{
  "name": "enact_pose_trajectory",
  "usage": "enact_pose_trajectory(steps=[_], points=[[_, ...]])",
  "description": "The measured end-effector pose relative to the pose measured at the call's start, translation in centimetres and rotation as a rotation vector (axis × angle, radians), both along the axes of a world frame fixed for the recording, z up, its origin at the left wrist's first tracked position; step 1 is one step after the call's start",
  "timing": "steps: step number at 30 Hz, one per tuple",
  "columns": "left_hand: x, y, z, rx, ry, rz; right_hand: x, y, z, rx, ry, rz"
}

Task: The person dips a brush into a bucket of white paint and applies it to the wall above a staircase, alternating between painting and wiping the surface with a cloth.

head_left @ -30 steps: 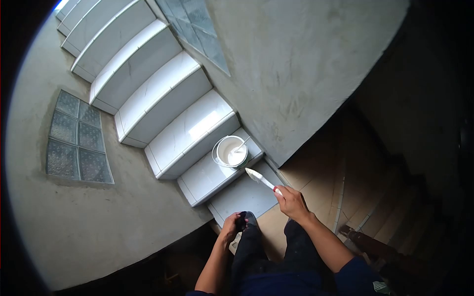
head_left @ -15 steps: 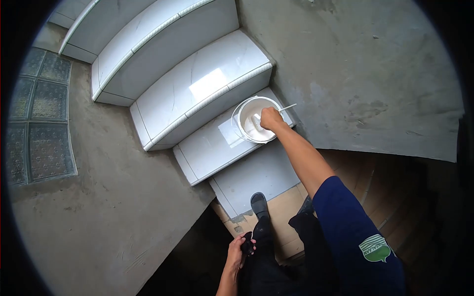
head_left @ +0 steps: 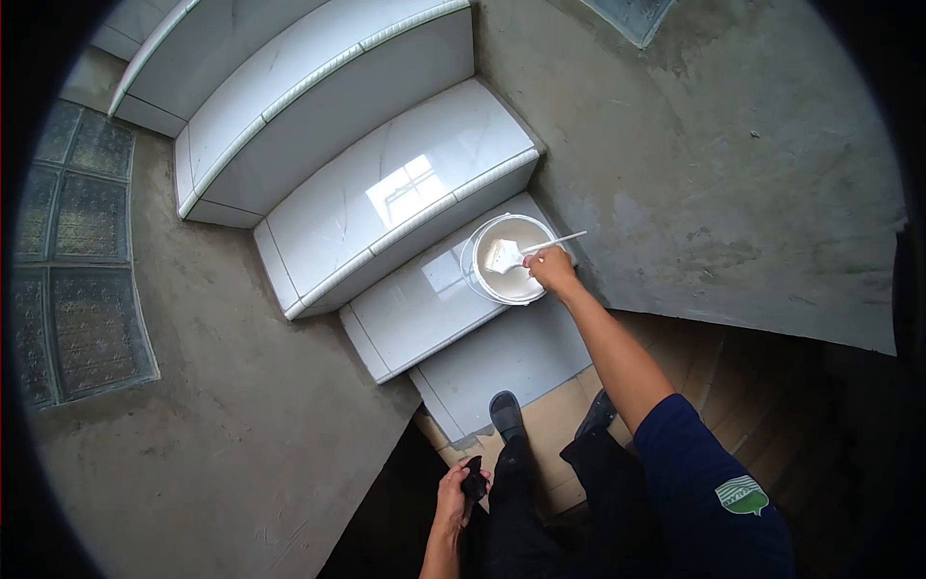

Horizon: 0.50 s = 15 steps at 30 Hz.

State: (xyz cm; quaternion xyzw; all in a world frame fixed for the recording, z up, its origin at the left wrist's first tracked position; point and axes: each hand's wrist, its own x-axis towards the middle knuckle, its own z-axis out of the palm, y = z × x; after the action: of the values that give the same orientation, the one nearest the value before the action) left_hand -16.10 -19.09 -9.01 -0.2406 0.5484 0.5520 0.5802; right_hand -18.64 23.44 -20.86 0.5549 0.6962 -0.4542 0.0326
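Observation:
My right hand [head_left: 552, 270] is closed on what looks like a paintbrush [head_left: 504, 257], its wide head coated in white. That head is over the mouth of a white bucket [head_left: 480, 277] standing on a tiled step. Pale, paint-like stuff [head_left: 521, 287] lies inside the bucket. A thin white stick [head_left: 564, 237] pokes out past the bucket's rim, just above my right hand. Low in the view, my left hand [head_left: 452, 496] has its fingers wrapped round a small black object [head_left: 474, 480], whose kind I cannot make out.
White marble-look stairs [head_left: 415, 145] rise toward the upper left. Bare grey plaster walls [head_left: 733, 193] flank them, with a glass-block window [head_left: 92, 212] on the left. My feet in dark shoes [head_left: 506, 415] stand on tan floor tiles [head_left: 545, 415]. Darkness lies beyond the left wall's lower edge.
My right hand has drawn back toward the bucket's rim, and the white-coated brush head now shows plainly. The view has shifted, so the scene sits lower. My left hand still holds the black object.

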Motion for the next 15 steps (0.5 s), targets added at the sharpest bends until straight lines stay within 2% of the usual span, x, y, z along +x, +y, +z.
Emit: enact_pose_trajectory(steps=[2,5,9,15], points=[[-0.3,0.6,0.1,0.005,-0.005,-0.015,-0.7,-0.3,-1.7,-0.112,0.063,-0.133],[-0.5,0.8,0.3,-0.006,-0.01,-0.033,-1.2,-1.0,-2.5,-0.324,0.304,-0.383],[-0.4,0.0,0.2,0.007,0.002,-0.054,2.5,-2.5,-2.2,-0.447,0.551,-0.46],[-0.8,1.3,2.6,0.054,0.024,-0.069,10.2,-7.1,5.0,-0.687,0.771,-0.567]])
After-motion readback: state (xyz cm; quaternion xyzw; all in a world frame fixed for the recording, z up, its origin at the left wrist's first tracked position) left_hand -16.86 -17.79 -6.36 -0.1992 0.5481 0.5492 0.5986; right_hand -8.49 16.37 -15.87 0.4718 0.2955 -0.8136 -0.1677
